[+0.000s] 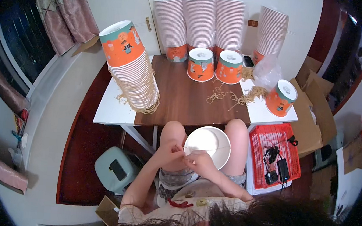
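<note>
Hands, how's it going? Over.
Left hand and right hand pinched at rim of white bucket. Anything held: too small to tell. Bucket mouth up. No visible obstacle.

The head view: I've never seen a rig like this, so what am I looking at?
No machine here, just a person's bare left hand and right hand. The one picture comes from a head-worn wide fisheye camera looking down, so straight edges bend. On the table are a tall stack of orange tubs wound with tan strands, three single upside-down tubs, loose tan strands and plastic-wrapped stacks behind. The hands meet by the rim of a white-lined tub between the knees; what they hold is too small to make out.
</note>
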A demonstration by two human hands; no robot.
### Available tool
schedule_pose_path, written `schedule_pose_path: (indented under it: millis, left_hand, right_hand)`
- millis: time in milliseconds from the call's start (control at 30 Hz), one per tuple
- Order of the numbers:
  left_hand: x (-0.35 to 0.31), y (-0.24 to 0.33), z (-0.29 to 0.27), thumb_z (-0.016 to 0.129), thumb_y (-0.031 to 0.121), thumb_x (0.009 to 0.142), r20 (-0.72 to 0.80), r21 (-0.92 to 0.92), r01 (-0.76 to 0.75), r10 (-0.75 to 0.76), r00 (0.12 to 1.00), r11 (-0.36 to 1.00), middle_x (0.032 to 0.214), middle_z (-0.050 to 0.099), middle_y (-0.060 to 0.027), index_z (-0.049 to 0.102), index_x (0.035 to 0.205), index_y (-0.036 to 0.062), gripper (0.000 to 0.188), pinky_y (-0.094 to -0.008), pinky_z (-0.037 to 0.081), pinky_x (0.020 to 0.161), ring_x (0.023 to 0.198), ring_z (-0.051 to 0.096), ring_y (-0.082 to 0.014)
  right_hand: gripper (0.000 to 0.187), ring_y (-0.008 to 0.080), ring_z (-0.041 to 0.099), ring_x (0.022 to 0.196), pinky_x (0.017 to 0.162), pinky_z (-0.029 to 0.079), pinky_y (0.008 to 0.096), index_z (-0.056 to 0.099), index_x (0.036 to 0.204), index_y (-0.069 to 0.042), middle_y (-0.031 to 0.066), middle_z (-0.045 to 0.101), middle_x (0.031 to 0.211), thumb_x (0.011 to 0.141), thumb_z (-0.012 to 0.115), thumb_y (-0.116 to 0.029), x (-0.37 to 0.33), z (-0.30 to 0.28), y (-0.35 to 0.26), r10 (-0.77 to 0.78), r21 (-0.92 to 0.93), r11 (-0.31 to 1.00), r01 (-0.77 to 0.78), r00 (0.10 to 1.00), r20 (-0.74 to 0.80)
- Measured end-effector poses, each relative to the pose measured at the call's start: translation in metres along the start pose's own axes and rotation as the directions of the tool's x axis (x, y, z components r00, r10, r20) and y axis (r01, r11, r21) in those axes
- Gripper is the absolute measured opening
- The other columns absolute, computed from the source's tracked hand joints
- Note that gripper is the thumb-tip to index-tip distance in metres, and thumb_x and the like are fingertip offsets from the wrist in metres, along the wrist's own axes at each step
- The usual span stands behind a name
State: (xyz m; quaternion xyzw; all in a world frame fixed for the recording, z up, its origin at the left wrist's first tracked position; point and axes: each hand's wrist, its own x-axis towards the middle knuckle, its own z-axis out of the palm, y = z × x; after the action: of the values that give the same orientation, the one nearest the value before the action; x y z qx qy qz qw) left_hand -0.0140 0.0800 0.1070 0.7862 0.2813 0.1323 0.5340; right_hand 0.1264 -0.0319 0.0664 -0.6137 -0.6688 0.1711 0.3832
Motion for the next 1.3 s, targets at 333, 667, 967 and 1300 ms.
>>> schedule_pose_path:
  millis: [333, 667, 967, 1300]
  left_hand:
    - [0.008, -0.016, 0.007, 0.061, 0.006, 0.076, -0.052, -0.187, -0.068, 0.059, 0.997, 0.98, 0.07, 0.056, -0.0042, 0.054, 0.079, 0.0019, 0.009, -0.0221, 0.045, 0.057, 0.066, 0.056, -0.0096]
    - [-0.009, -0.041, 0.013, 0.062, 0.013, 0.077, -0.205, -0.042, 0.009, -0.017, 0.979, 0.999, 0.076, 0.061, -0.0018, 0.059, 0.084, 0.0015, 0.014, -0.0222, 0.045, 0.061, 0.068, 0.055, -0.0073]
    - [-0.027, -0.027, 0.04, 0.062, 0.016, 0.077, -0.197, 0.042, 0.046, -0.037, 0.98, 0.998, 0.075, 0.063, -0.0077, 0.062, 0.09, 0.0011, 0.02, -0.0247, 0.046, 0.061, 0.066, 0.059, -0.012]
    - [-0.025, -0.024, 0.048, 0.061, 0.004, 0.074, -0.562, 0.272, -0.19, 0.316, 0.764, 0.943, 0.076, 0.062, -0.0087, 0.061, 0.085, 0.0043, 0.011, -0.0267, 0.048, 0.056, 0.062, 0.061, -0.0195]
  right_hand:
    - [0.009, 0.0214, 0.056, 0.063, 0.057, 0.046, 0.032, 0.066, 0.073, -0.01, 0.005, 0.057, 0.07, 0.069, 0.068, -0.018, 0.015, -0.005, 0.007, -0.106, 0.021, 0.993, 0.118, 0.948, -0.298]
    - [0.005, 0.0198, 0.055, 0.061, 0.053, 0.046, 0.0297, 0.064, 0.07, -0.01, 0.0042, 0.057, 0.068, 0.067, 0.068, -0.012, 0.01, 0.001, 0.009, -0.145, -0.059, 0.989, 0.132, 0.926, -0.349]
    - [0.005, 0.0106, 0.047, 0.055, 0.051, 0.039, 0.023, 0.065, 0.075, -0.005, 0.0036, 0.053, 0.065, 0.072, 0.066, -0.008, 0.01, 0.008, 0.014, 0.108, 0.284, 0.958, -0.043, 0.97, -0.22]
    - [0.006, 0.0093, 0.047, 0.057, 0.052, 0.038, 0.022, 0.064, 0.077, -0.004, 0.0027, 0.052, 0.067, 0.072, 0.065, -0.007, 0.008, 0.008, 0.016, 0.133, 0.326, 0.943, -0.061, 0.97, -0.202]
